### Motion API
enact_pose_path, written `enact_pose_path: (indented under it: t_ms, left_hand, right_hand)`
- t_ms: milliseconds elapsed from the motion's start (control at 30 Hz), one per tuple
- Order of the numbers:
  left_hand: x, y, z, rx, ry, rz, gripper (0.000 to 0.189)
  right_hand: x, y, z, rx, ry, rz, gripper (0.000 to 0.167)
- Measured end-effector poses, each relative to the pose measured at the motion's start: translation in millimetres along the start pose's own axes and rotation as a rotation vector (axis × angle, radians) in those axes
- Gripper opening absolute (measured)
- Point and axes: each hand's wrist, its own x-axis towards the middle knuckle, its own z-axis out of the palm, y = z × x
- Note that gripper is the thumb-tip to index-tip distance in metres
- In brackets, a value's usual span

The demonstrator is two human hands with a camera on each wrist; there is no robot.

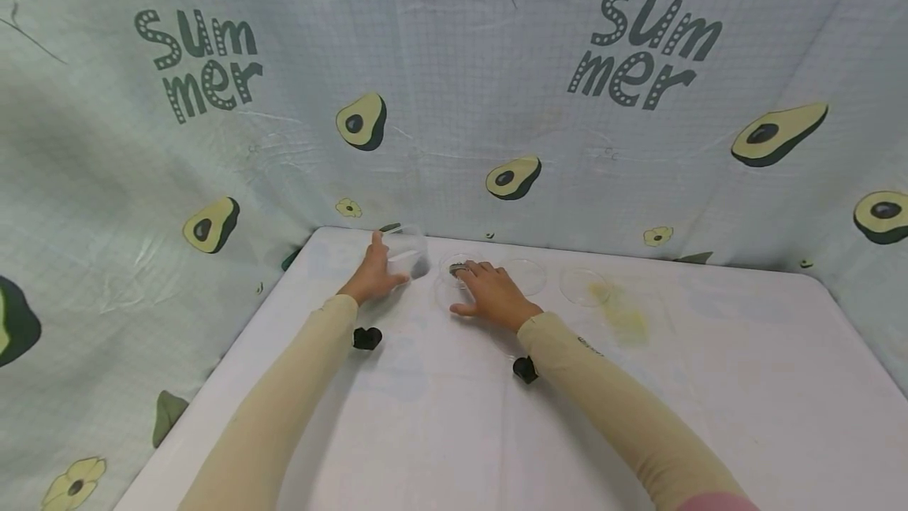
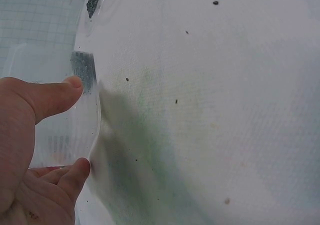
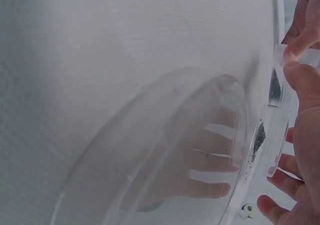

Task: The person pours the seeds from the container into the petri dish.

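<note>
My left hand grips a clear plastic container near the table's back left. Dark grey granules lie in one corner of it, close to the thumb. To its right, my right hand reaches over a clear round dish holding a small heap of dark granules. In the right wrist view, thumb and fingertips hold the edges of a clear round lid, seen nearly edge-on, close over that dish. Part of the dish is hidden under the hand.
Two more clear round dishes stand to the right, beside a yellow stain on the white tabletop. A few dark specks lie scattered on it. A printed curtain hangs behind the back edge.
</note>
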Motion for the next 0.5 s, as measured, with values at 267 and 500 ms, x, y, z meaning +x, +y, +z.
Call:
enact_pose_path:
  t_ms: [267, 500]
  left_hand:
    - [-0.2, -1.3, 0.2, 0.003, 0.001, 0.023, 0.102]
    - [-0.7, -0.4, 0.7, 0.006, 0.007, 0.006, 0.102]
  right_hand:
    - [1.0, 1.3, 0.9, 0.004, 0.008, -0.012, 0.071]
    - [3.2, 2.7, 1.3, -0.002, 0.002, 0.002, 0.071]
